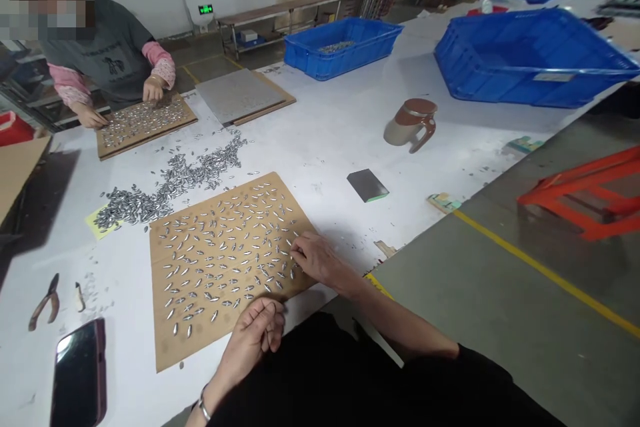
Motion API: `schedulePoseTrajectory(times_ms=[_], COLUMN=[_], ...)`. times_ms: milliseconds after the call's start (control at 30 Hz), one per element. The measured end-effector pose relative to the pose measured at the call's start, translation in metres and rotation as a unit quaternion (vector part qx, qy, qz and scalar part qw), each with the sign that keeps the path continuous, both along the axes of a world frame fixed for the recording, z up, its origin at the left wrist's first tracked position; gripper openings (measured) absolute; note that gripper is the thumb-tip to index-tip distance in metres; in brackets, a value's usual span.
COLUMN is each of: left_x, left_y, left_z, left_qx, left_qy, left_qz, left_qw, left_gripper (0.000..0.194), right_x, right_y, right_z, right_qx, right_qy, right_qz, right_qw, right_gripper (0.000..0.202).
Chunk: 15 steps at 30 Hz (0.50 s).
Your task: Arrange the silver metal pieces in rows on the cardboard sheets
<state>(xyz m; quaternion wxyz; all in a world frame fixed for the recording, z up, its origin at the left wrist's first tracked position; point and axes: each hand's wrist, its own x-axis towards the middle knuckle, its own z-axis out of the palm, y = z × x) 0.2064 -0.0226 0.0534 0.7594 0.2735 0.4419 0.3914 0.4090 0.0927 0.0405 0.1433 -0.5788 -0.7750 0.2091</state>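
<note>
A brown cardboard sheet (pixel 170 340) lies flat on the white table (pixel 330 133) in front of the person, and small shiny metal pieces (pixel 225 247) are spread over most of it in loose rows, lying apart from one another. The right hand (pixel 317 259) rests palm down on the sheet's right edge, its fingers stretched forward and close together, the fingertips touching the pieces nearest that edge; whether it grips one cannot be told. The left hand (pixel 256 333) lies on the sheet's near edge with its fingers curled in toward the palm, and whether anything is held inside cannot be told. A loose heap of the same metal pieces (pixel 170 187) lies on the table just beyond the sheet's far left corner. Left of the sheet lie a pair of pliers (pixel 45 303) and, nearer the viewer, a dark phone (pixel 80 373). To the right of the sheet sits a small dark block (pixel 367 185), with a brown mug (pixel 413 123) beyond it. Far past the sheet, another person's hands (pixel 153 89) rest on a second cardboard sheet (pixel 145 123), and blue crates (pixel 343 47) stand farther right.
</note>
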Motion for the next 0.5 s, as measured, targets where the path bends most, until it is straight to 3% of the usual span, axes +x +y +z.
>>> schedulePoseTrajectory(times_ms=[133,367,500], left_x=[0.000,0.003,0.002], left_y=[0.000,0.002,0.001], left_z=[-0.001,0.004,0.004], left_qx=[-0.006,-0.004,-0.006], left_qy=[0.009,0.010,0.010], left_qz=[-0.001,0.011,0.024], left_qw=[1.000,1.000,1.000], left_gripper=[0.041,0.041,0.042], right_x=[0.003,-0.015,-0.023], right_y=[0.006,0.011,0.012], right_z=[0.004,0.008,0.006], right_qx=[0.027,0.008,0.001], right_qy=[0.017,-0.082,-0.090], right_qz=[0.007,0.063,0.034], right_qw=[0.999,0.995,0.995], right_gripper=[0.006,0.020,0.018])
